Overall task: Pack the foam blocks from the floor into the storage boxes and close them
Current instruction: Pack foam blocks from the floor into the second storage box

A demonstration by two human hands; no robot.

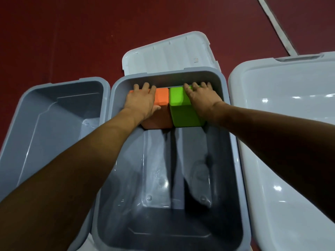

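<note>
An orange foam block (161, 98) and a green foam block (178, 105) stand side by side against the far wall of the middle grey storage box (233, 134). My left hand (141, 100) lies on top of the orange block, fingers reaching over its far edge and thumb on its near face. On the green block rests my right hand (201, 96), its fingers over the block's far edge by the box wall. Both forearms reach into the box. The rest of the box floor is bare.
A second open grey box (21, 113) stands at the left with nothing in it. A white lid (170, 53) lies behind the middle box, and a larger white lid or box (282, 124) at the right. The floor is dark red with a pale line at the upper right.
</note>
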